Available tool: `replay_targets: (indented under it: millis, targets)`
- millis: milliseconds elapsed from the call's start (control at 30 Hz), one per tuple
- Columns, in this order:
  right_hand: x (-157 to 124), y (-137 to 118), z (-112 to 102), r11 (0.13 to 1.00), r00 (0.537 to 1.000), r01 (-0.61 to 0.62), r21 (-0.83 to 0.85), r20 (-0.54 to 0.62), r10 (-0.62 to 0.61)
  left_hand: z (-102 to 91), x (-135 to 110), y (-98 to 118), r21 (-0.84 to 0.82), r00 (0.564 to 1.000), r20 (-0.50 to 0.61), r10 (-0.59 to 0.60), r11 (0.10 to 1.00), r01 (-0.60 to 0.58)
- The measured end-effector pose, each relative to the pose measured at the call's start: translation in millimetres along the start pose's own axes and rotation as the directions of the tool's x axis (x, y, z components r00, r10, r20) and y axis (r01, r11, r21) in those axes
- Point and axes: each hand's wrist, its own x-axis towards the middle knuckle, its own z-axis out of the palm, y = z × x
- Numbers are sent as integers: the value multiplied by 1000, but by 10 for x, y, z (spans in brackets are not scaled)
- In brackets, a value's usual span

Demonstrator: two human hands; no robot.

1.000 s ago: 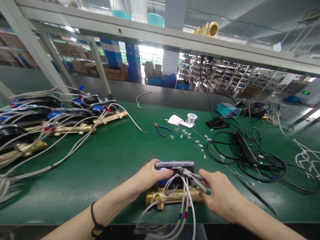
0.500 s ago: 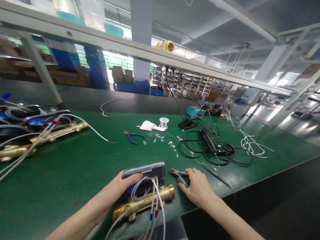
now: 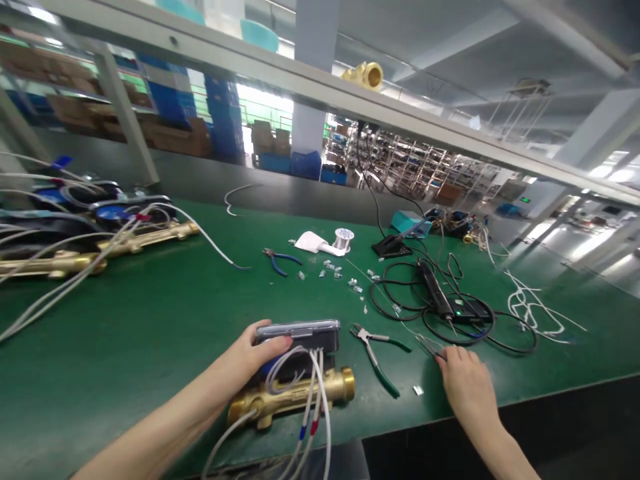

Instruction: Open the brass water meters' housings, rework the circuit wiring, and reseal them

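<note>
Brass water meter (image 3: 280, 399) at 6 o'clock on the green bench mat (image 3: 150, 333), near the front edge, white leads (image 3: 323, 407) trailing off its front. Left hand (image 3: 245, 363) clamped on its grey lid (image 3: 300, 330), thumb pressed on the near edge, other fingers hidden behind. Right hand (image 3: 465, 387) at 4 o'clock, well apart from the meter, fingers close together with tips at the thin tweezers (image 3: 425, 343); pinching or merely touching, cannot tell. Green-handled pliers (image 3: 383, 360) flat between meter and right hand, touching neither. Blue-handled pliers (image 3: 281, 260), solder spool (image 3: 343, 237) and scattered clear connectors (image 3: 340, 272) toward 12 o'clock. Coiled black cable (image 3: 450, 313) at 2 o'clock. More brass meters (image 3: 75, 257) in a row at 9 o'clock. Stacked blue crates (image 3: 225, 127) and cardboard boxes (image 3: 170, 137) behind at 11 o'clock, contents out of sight.
</note>
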Motion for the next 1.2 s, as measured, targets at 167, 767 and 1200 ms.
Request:
replay_targets:
  millis: [167,767,1200]
  targets:
    - [28,-161,-200,978,998,61,199,-18,-58,-20,-22,-3,26,998,55,3,1000,-5]
    - [793,-1370,-1111,817,778,369,442,334,-532,-74,14,-12,103,996,84,21,994,-30]
    - [910,-1652,-1322,927,823,339,162,425,-376,-92,-57,112,160,986,167,15,986,-42]
